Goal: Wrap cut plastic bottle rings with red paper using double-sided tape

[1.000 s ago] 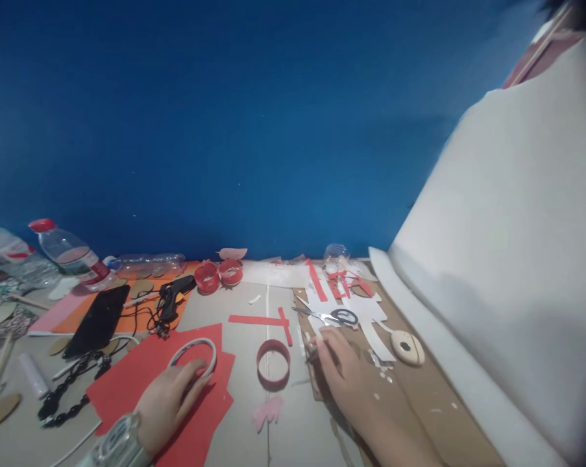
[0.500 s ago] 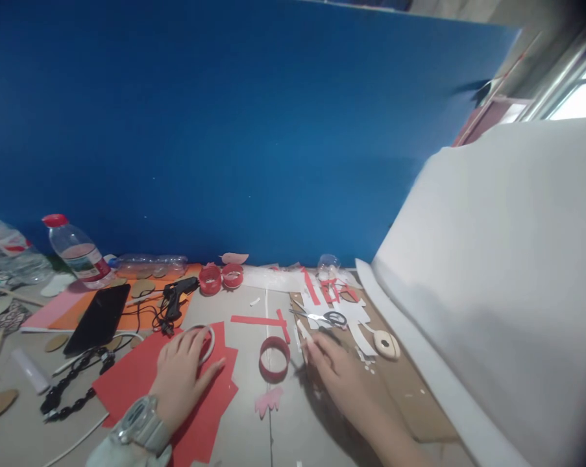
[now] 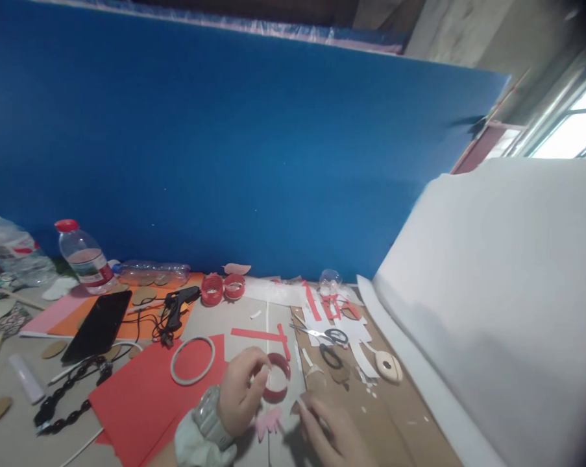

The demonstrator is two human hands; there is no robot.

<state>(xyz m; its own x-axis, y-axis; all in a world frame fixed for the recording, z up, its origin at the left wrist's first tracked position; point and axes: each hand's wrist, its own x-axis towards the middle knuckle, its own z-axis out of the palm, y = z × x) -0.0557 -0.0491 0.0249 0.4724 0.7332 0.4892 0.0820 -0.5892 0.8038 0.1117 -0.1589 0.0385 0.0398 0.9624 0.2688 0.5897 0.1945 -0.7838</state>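
Note:
A red ring (image 3: 285,388) stands on the table in the middle of the head view. My left hand (image 3: 240,394), with a grey watch at the wrist, has its thumb and fingers closed over the ring's left wall. To the right of it, my right hand (image 3: 328,429) is low over the table with its fingers pinched together. A small greyish scrap shows at those fingertips, too blurred to name. Between the hands lies a pink paper cutout (image 3: 268,423). A grey ring (image 3: 176,374) rests on red paper sheets (image 3: 137,408) to the left.
Scissors (image 3: 335,336) and white paper scraps (image 3: 361,353) lie on brown cardboard (image 3: 394,402), beside a cream round tape measure (image 3: 388,367). Farther left are a glue gun (image 3: 176,303), a black phone (image 3: 97,326), a beaded string (image 3: 69,395) and a bottle (image 3: 85,263). Two red rings (image 3: 211,290) stand at the back.
My left hand has let go of the grey ring and moved right to the red ring. My right hand has come back toward me, uncovering the dark scissor handle. The view has tilted up slightly.

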